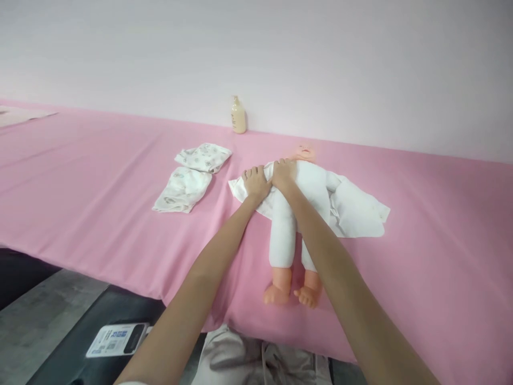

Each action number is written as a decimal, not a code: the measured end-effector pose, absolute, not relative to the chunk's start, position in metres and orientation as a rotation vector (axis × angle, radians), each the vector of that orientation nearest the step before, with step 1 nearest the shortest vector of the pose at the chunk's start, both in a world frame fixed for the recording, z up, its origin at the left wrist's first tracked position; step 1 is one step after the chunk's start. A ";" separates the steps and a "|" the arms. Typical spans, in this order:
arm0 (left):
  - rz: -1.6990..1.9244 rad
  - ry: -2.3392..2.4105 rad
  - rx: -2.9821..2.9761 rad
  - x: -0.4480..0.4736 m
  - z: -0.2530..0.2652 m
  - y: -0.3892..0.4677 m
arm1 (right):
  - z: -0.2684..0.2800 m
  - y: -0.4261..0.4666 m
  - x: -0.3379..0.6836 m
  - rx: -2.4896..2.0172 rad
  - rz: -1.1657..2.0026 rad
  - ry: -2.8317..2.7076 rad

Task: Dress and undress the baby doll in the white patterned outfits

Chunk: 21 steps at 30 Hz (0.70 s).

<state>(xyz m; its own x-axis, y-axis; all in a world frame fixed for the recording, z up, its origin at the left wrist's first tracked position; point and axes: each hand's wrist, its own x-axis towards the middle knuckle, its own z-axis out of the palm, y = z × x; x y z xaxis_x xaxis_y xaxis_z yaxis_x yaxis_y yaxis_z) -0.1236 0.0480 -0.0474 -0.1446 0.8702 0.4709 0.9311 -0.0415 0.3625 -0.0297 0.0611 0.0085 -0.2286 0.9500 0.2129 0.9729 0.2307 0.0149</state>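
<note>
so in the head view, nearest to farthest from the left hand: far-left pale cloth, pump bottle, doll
1. Doll: just right of the left hand
2. Pump bottle: farther back
3. Pale cloth: far left edge

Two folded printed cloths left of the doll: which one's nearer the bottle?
The back cloth, on the wall side, is nearer the bottle; the front cloth lies farther from it, toward the near edge of the pink cover.

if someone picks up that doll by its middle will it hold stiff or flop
The doll will probably sag somewhat, since its white legs look like soft, padded fabric. The bare feet look smooth and molded, so they likely keep their shape and may dangle.
</note>
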 end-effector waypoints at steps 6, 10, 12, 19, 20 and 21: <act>-1.092 -2.192 -1.904 -0.120 -0.039 0.050 | 0.008 0.059 -0.025 -1.760 -0.246 -2.233; -1.478 -2.213 -1.936 -0.136 -0.038 0.059 | 0.015 0.059 -0.002 -1.747 -0.173 -2.092; -1.589 -2.264 -1.900 -0.149 -0.041 0.063 | 0.020 0.058 0.012 -1.739 -0.101 -1.977; -1.601 -2.393 -1.947 -0.171 -0.052 0.067 | 0.028 0.064 0.059 -1.625 -0.001 -1.666; -1.567 -2.398 -1.970 -0.170 -0.051 0.066 | 0.029 0.066 0.066 -1.609 0.018 -1.644; -1.505 -2.407 -1.975 -0.168 -0.049 0.065 | 0.031 0.067 0.072 -1.593 0.038 -1.624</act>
